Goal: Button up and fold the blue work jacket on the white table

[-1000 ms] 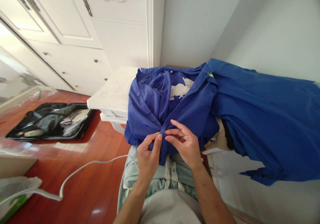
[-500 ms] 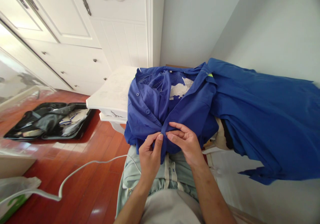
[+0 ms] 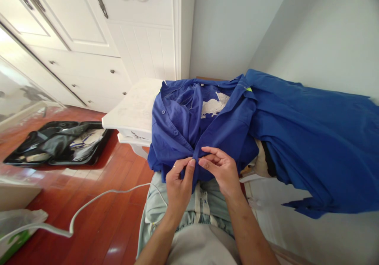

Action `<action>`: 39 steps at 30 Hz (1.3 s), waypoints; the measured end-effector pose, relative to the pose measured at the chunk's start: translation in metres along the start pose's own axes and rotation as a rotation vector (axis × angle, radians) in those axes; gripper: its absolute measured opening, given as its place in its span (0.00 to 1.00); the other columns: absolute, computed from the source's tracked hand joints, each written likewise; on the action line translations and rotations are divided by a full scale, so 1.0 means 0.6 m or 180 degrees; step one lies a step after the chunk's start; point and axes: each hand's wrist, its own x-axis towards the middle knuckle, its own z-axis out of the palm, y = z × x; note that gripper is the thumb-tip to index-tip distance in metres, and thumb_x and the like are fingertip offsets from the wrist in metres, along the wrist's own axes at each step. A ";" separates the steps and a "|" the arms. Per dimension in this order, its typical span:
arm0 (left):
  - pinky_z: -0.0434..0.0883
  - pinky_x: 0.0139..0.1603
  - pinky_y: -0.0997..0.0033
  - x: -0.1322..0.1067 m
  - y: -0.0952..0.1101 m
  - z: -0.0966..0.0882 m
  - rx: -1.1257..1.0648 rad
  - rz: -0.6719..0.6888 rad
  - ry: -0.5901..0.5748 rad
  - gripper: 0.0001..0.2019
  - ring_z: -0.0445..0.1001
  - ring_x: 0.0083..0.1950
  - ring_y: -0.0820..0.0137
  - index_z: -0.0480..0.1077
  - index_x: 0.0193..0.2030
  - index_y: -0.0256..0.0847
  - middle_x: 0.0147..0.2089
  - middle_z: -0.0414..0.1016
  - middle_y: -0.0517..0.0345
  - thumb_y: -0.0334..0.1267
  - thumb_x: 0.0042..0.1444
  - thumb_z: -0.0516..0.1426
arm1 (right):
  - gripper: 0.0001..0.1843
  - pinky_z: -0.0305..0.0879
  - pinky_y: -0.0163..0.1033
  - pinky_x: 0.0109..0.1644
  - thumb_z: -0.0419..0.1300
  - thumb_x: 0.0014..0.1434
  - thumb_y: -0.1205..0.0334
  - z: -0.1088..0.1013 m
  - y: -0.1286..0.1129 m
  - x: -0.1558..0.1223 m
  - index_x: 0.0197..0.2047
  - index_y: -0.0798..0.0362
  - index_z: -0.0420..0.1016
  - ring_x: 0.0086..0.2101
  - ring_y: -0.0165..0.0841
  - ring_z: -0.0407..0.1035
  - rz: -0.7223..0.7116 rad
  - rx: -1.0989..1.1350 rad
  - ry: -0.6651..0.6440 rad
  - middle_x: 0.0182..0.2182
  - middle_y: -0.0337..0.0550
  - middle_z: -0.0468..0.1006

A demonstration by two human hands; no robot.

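Observation:
A blue button-up shirt (image 3: 227, 127) lies in front of me on a white table (image 3: 133, 107), its collar end away from me and its front edges meeting in a V. Two buttons show on the left front edge. My left hand (image 3: 180, 178) pinches the front placket between thumb and forefinger where the edges meet. Beside it, my right hand (image 3: 220, 168) has its thumb and fingertips brought together at the cloth edge, the other fingers curled. What lies between the right fingertips is hidden. A white patch with torn edges shows inside the shirt's back.
Another blue garment (image 3: 314, 139) hangs over something at the right. An open black suitcase (image 3: 56, 142) with clothes lies on the red wooden floor (image 3: 118, 206). A white cable (image 3: 106, 194) runs across to my lap. A white cabinet (image 3: 145, 40) stands behind; a plastic bag (image 3: 20, 225) is lower left.
Both hands have shifted very slightly to the right with the pinched placket. Their grip looks the same, and the rest of the shirt is nearly unmoved.

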 end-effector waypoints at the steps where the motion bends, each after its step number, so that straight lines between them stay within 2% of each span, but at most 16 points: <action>1: 0.74 0.44 0.69 -0.001 -0.001 0.000 -0.0012 -0.0003 -0.0033 0.11 0.77 0.37 0.67 0.80 0.38 0.41 0.35 0.80 0.55 0.45 0.61 0.60 | 0.40 0.69 0.21 0.37 0.74 0.44 0.46 0.000 0.000 0.001 0.53 0.63 0.73 0.32 0.21 0.70 0.0034 0.0033 0.0038 0.34 0.46 0.75; 4: 0.74 0.44 0.69 -0.001 -0.002 0.000 -0.0068 -0.0065 -0.0134 0.12 0.77 0.38 0.66 0.80 0.39 0.40 0.36 0.80 0.55 0.46 0.61 0.60 | 0.40 0.66 0.19 0.35 0.74 0.45 0.45 0.003 0.000 0.003 0.53 0.64 0.72 0.30 0.19 0.68 0.0044 0.0041 0.0176 0.32 0.44 0.74; 7: 0.73 0.45 0.69 -0.001 -0.003 -0.001 -0.0100 -0.0121 -0.0164 0.12 0.78 0.39 0.66 0.80 0.40 0.40 0.37 0.81 0.54 0.46 0.62 0.60 | 0.40 0.67 0.20 0.37 0.72 0.47 0.45 0.011 0.001 0.001 0.55 0.64 0.70 0.32 0.20 0.69 -0.0054 0.0041 0.0224 0.33 0.44 0.74; 13: 0.74 0.44 0.71 -0.002 -0.004 0.002 -0.0116 -0.0025 0.0034 0.13 0.78 0.39 0.67 0.80 0.41 0.39 0.38 0.81 0.54 0.45 0.62 0.59 | 0.38 0.72 0.22 0.43 0.69 0.54 0.46 0.022 0.017 -0.006 0.59 0.64 0.68 0.37 0.21 0.73 -0.0438 -0.0171 0.0251 0.39 0.46 0.75; 17: 0.75 0.43 0.74 -0.003 -0.004 0.004 -0.0128 0.0031 0.0138 0.11 0.79 0.39 0.69 0.80 0.40 0.39 0.37 0.81 0.56 0.44 0.62 0.60 | 0.30 0.73 0.21 0.47 0.64 0.60 0.47 0.019 0.022 -0.018 0.57 0.62 0.72 0.39 0.21 0.74 -0.0731 -0.0710 0.0391 0.41 0.45 0.75; 21: 0.75 0.44 0.76 -0.003 -0.002 0.003 -0.0111 0.0044 0.0218 0.10 0.79 0.39 0.70 0.80 0.40 0.40 0.37 0.82 0.57 0.43 0.62 0.60 | 0.22 0.72 0.20 0.52 0.61 0.65 0.52 0.015 0.016 -0.029 0.56 0.58 0.75 0.41 0.19 0.74 -0.1263 -0.1442 0.0523 0.42 0.41 0.76; 25: 0.75 0.44 0.77 -0.004 0.001 0.001 -0.0179 0.0037 0.0316 0.10 0.80 0.39 0.71 0.81 0.40 0.41 0.38 0.82 0.58 0.43 0.62 0.61 | 0.20 0.71 0.19 0.55 0.61 0.65 0.56 0.016 0.012 -0.033 0.56 0.57 0.75 0.44 0.19 0.74 -0.1586 -0.1654 0.0446 0.44 0.40 0.76; 33: 0.76 0.46 0.75 -0.006 0.000 0.001 -0.0302 0.0037 0.0301 0.09 0.80 0.41 0.70 0.81 0.41 0.43 0.40 0.82 0.57 0.42 0.61 0.61 | 0.15 0.71 0.18 0.54 0.62 0.64 0.62 0.017 0.010 -0.032 0.52 0.58 0.77 0.44 0.18 0.74 -0.2034 -0.1787 0.0400 0.44 0.39 0.75; 39: 0.77 0.45 0.75 -0.006 0.000 0.002 -0.0526 -0.0194 0.0363 0.10 0.81 0.41 0.70 0.80 0.44 0.41 0.41 0.83 0.55 0.43 0.59 0.63 | 0.14 0.70 0.21 0.54 0.61 0.65 0.67 0.016 0.002 -0.028 0.53 0.59 0.75 0.44 0.18 0.73 -0.2684 -0.2269 0.0352 0.44 0.40 0.75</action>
